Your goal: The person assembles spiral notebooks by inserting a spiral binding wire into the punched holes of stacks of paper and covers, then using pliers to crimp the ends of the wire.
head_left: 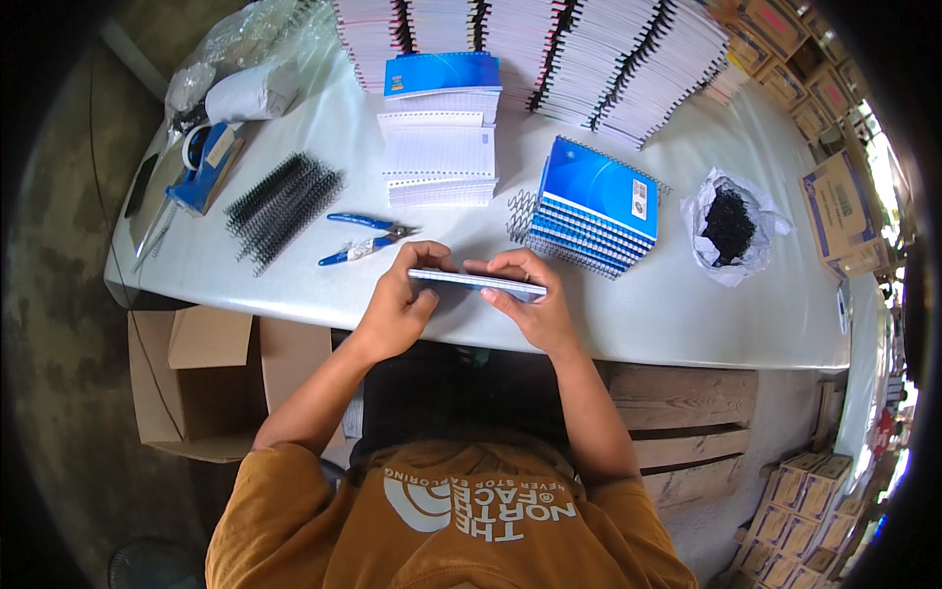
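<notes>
Both my hands hold a thin notebook (476, 282) edge-up at the front of the table. My left hand (400, 302) closes round its left end, and my right hand (530, 299) pinches its right end. Just beyond my left hand lie blue-handled cutting pliers (368, 239) with spread handles. A heap of black wire spiral coils (285, 208) sits left of them. Ahead of my hands stands a stack of loose punched sheets (439, 147) with a blue cover (442, 74) on top. To the right rises a pile of blue spiral notebooks (601, 196) with coils sticking out.
Tall rows of bound notebooks (549, 59) line the table's far side. A blue tape dispenser (208, 167) and plastic wrap (250, 44) lie far left. White wrapping with black clippings (729, 226) sits right. An open carton (221, 378) stands below left; stacked boxes (795, 510) are lower right.
</notes>
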`<control>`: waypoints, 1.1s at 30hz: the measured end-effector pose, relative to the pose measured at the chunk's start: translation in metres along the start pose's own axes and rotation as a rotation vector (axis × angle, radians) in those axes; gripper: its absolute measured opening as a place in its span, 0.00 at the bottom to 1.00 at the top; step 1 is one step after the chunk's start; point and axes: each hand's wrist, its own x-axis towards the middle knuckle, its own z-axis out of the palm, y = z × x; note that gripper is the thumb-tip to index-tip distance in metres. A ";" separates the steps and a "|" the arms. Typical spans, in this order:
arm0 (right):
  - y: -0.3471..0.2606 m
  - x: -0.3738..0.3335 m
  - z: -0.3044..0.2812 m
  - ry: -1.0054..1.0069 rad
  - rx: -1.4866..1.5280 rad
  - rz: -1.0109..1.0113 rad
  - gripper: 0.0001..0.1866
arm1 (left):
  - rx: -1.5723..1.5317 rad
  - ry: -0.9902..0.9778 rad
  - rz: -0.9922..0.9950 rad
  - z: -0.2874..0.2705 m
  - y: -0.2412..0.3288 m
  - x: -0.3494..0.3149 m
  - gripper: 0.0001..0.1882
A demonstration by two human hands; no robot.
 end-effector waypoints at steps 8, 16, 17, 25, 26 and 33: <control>0.000 -0.002 0.005 0.082 -0.341 -0.118 0.14 | 1.236 0.503 -0.128 -0.136 -0.072 0.037 0.14; 0.004 -0.005 -0.002 0.097 -0.283 -0.074 0.14 | 1.163 0.447 0.028 -0.127 -0.072 0.035 0.13; 0.004 -0.004 -0.002 0.102 -0.278 -0.075 0.14 | 1.135 0.432 0.032 -0.121 -0.071 0.032 0.13; 0.001 -0.005 0.001 0.120 -0.292 -0.046 0.14 | 0.836 0.594 0.005 -0.134 -0.009 0.043 0.11; 0.001 -0.004 0.002 0.128 -0.294 -0.050 0.14 | 0.678 0.548 0.070 -0.121 -0.010 0.040 0.11; 0.001 -0.005 0.001 0.146 -0.347 -0.072 0.13 | 0.369 -0.105 -0.064 -0.057 0.013 0.023 0.20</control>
